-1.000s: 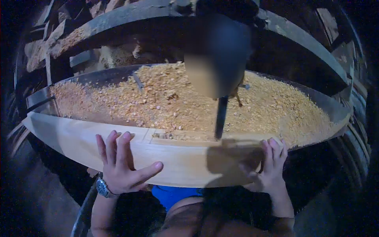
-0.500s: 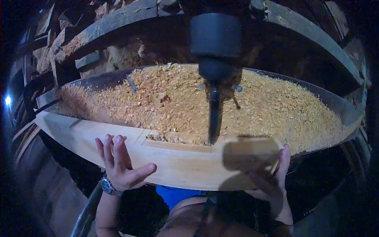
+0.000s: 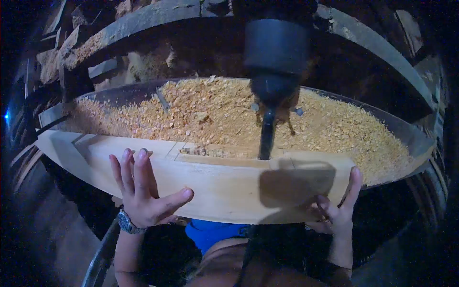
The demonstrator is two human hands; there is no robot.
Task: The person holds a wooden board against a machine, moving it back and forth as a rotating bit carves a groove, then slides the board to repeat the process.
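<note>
A long pale wooden board (image 3: 210, 191) with tapered ends lies across the near edge of the machine table. Along its far edge runs a cut slot (image 3: 215, 161), and a dark drill bit (image 3: 267, 134) reaches down at the slot's right end. My left hand (image 3: 143, 196), wearing a wristwatch (image 3: 126, 223), rests on the board's left part with fingers and thumb spread. At the right end, my right hand (image 3: 339, 205) grips the board, one finger stretched up its end and the others bent against its face. A dark shadow covers the wood near this hand.
Heaped wood chips (image 3: 201, 110) cover the table behind the board. The black drill chuck (image 3: 276, 48) hangs above them. Curved wooden beams (image 3: 138, 26) cross the back, over scattered offcuts. A bright lamp glows at far left.
The whole view has shifted slightly. The board sits a little further left relative to the bit, and the slot left of the bit looks longer. My right hand's fingers now show more against the face.
</note>
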